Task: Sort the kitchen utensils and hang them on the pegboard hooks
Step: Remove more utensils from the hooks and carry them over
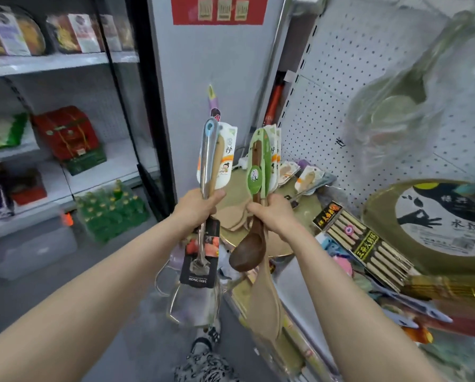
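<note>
I see a red box [65,132] on the left, green bottles [112,213] below it, a red sign [218,9] up top.

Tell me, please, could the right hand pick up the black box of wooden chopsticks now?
Probably not: the right hand grips a dark brown wooden ladle and other utensils, though the box lies exposed nearby.

A pale grey wall panel [203,56] bears a red paper poster [186,12]; left, a black-framed glass-door cooler [148,78] stands on dull grey floor [148,340].
</note>
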The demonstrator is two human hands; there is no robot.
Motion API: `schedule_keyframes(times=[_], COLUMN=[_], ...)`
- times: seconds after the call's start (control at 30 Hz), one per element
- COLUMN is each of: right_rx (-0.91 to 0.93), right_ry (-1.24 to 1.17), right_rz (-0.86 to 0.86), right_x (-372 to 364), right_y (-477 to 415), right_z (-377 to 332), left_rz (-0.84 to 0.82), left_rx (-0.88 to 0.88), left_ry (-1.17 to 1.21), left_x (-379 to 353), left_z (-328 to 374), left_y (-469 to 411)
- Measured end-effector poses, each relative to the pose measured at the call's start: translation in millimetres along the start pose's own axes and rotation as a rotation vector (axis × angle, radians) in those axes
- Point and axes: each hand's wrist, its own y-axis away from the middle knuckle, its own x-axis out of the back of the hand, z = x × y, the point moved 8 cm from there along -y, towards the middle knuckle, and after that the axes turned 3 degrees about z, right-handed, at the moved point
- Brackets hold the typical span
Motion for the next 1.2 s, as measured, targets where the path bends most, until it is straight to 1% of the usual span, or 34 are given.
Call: schedule_keyframes(times=[0.17, 0.33, 0.47, 0.57, 0.7, 0.93, 1.03, 1.1, 1.2], right_rx=[-0.08, -0.162, -0.244, -0.293, -0.395, -0.51, -0.529, -0.551, -0.582], right_ry=[-0.077, -0.094, -0.099, -0.078, -0.076, -0.174, -0.221, -0.299, -0.347], right_rz=[0.016, 0.036, 0.08, 0.158, 0.231, 0.306, 0.325, 0.321, 0.309], right_x=[-0.1, 6.3, 17.9, 28.2, 39.6, 36.9, 32.4, 21.6, 6.0], right_y=[-75.0, -133.7, -158.0, -172.8, -186.4, -215.3, -227.9, -238.9, -255.1], right_z=[0.6, 6.6, 26.5, 42.7, 64.2, 103.3, 113.1, 122.9, 136.2], left_rz=[-0.06, -0.185, -0.26, -0.318, -0.389, -0.523, -0.529, -0.504, -0.459], left_rx=[-0.016, -0.042, -0.058, -0.083, -0.145, -0.226, -0.254, -0.272, -0.236], left_ry=[-0.042, -0.093, -0.114, -0.125, -0.252, -0.346, -0.402, -0.45, -0.441], left_x=[-0.3, -16.7, -42.4, -67.1, -101.2, -172.6, -193.3, -202.1, -211.8], left_z=[14.2, 29.3, 33.4, 36.7, 40.9, 28.3, 22.9, 17.2, 4.6], left_y=[-72.0, -139.0, -182.5, -216.7, -261.7, -330.3, -349.7, -361.6, -377.3])
